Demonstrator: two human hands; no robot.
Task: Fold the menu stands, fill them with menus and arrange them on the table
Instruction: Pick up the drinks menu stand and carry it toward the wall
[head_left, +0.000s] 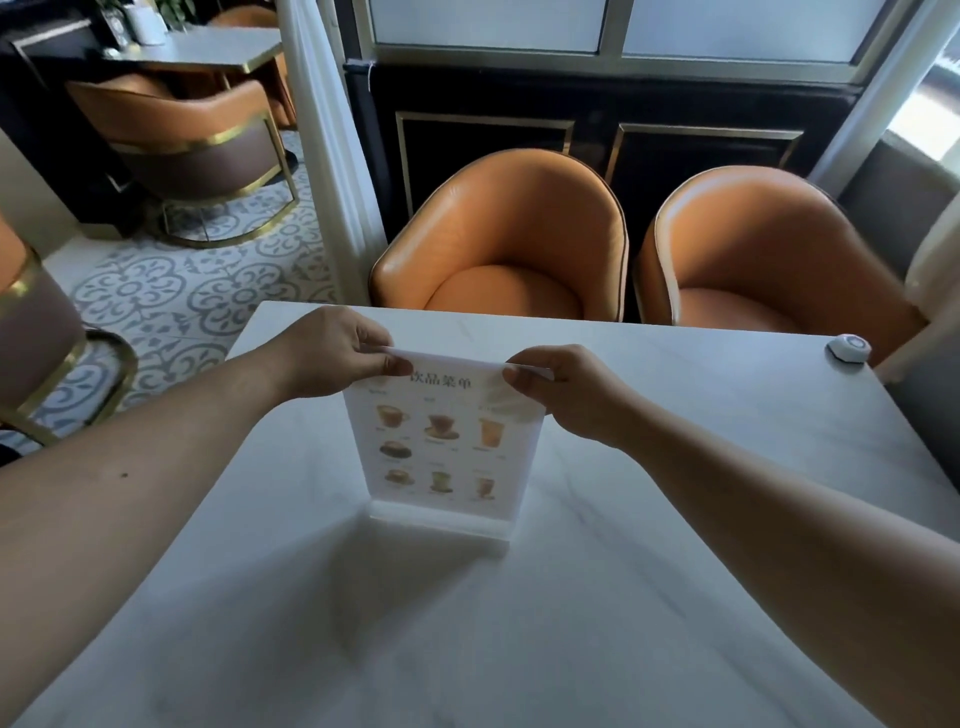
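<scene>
stand (441, 512) upright on the table (675, 545), base down, directly below and between the two hands, tilted slightly toward the wearer. menu (439, 441) inside it, drinks side facing the camera, heading up near the fingertips. left hand (332, 353) pinched on the top left corner, thumb in front, fingers behind; right hand (561, 387) pinched the same way on the top right corner. both narrow, closed on the top edge, though whether on the sheet alone or on the clear panels too cannot be told from here. gripped at the two corners probably to keep the sheet level and square while seated down into the slot, and to leave the printed face unsmudged and readable. base flat on the table, so likely weight carried there and only guidance needed from above. filling apparently near done, since the sheet's lower edge looks close to the base. next move likely a light press or a release, then positioning. possible risks: stand tipping back if pushed unevenly, sheet buckling if forced. small white button (849, 349) well to the right of the right hand, near the table's far corner. two orange chairs (519, 234) beyond the hands, across the table.
</scene>
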